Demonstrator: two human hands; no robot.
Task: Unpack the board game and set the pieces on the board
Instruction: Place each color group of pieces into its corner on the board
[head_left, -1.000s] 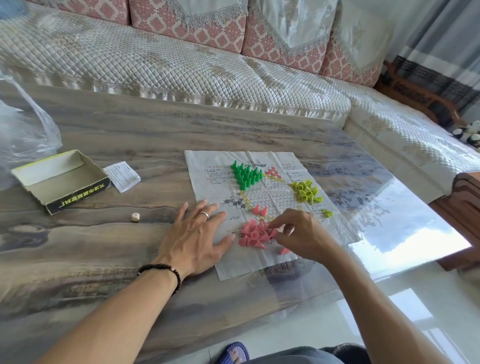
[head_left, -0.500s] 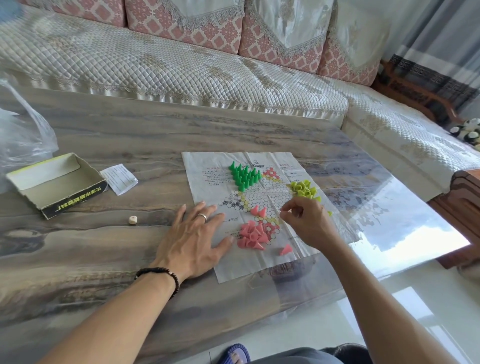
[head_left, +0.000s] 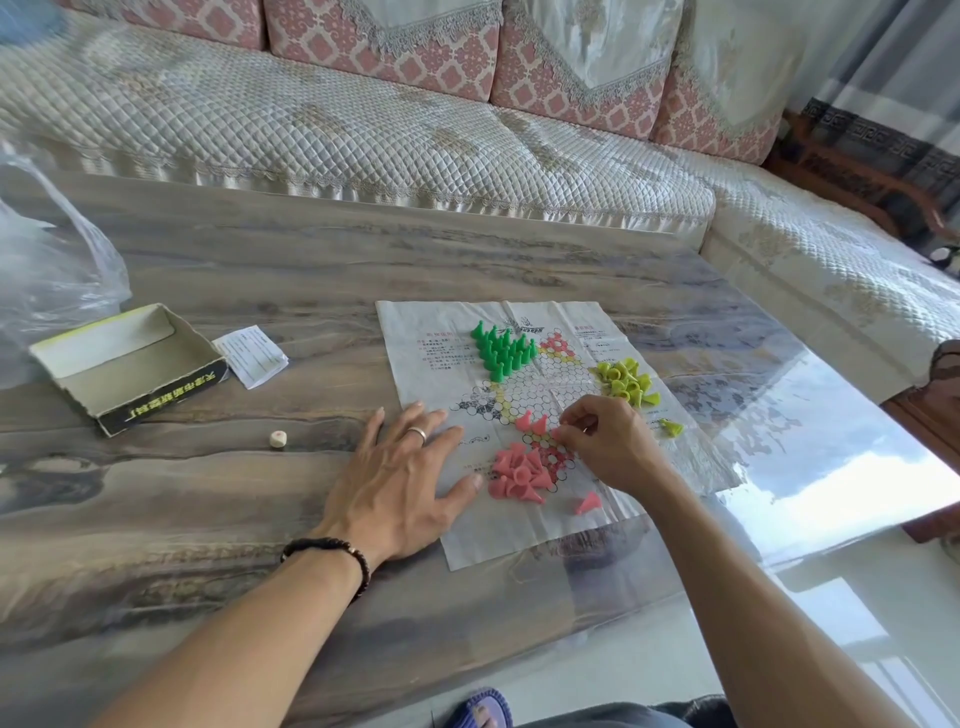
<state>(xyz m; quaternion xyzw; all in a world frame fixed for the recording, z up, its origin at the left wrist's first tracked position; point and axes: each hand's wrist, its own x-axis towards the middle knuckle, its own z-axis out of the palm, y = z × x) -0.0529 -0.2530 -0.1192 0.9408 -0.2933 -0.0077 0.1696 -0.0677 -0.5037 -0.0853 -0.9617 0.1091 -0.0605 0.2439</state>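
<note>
between right grip (head_left: 563, 428) fingertips, a pink piece (head_left: 557, 432).

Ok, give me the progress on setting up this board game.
Done: box emptied, paper board unfolded, green pieces standing in their corner. In hand: two pink pieces stand, right hand pinches another beside them, left hand presses the board flat. Left: the pink heap, one stray pink piece, the tumbled yellow pieces.
</note>
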